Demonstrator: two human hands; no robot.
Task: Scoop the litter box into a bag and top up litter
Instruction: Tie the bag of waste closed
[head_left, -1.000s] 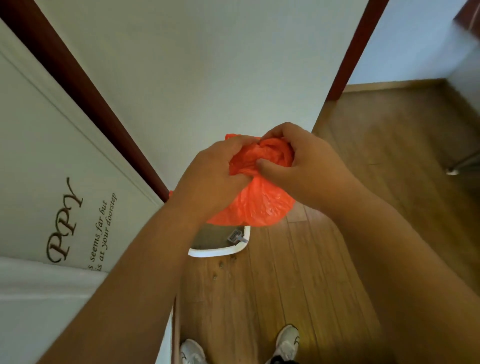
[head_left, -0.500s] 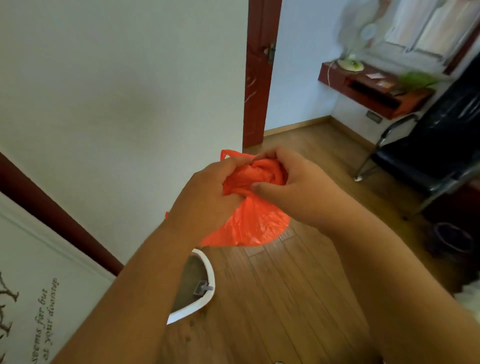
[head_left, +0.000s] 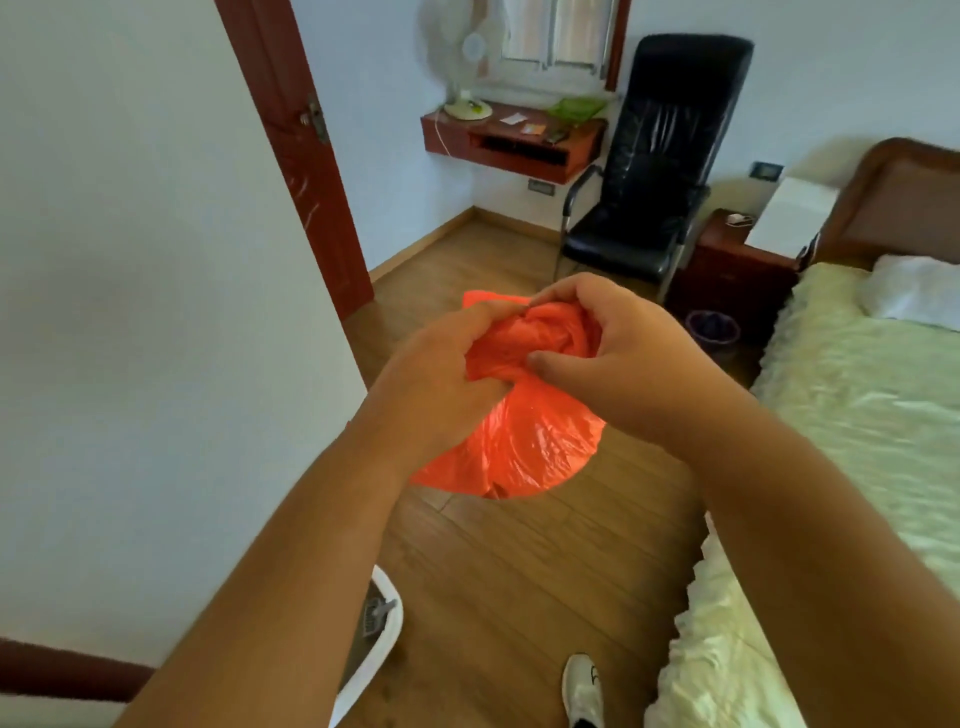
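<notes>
1. The left hand (head_left: 441, 379) has its fingers curled tight round the bunched neck of the orange bag (head_left: 524, 447).
2. The right hand (head_left: 618, 343) grips the same gathered neck from the other side, thumb pressed into the plastic.
3. The bag hangs full and rounded below both hands, above the wooden floor (head_left: 519, 571).
4. The white litter box (head_left: 387, 629) sits on the floor by the wall, partly hidden by the left forearm, a grey scoop (head_left: 378, 613) in it.
5. A white shoe (head_left: 584, 688) stands near the bed (head_left: 857, 415).
</notes>
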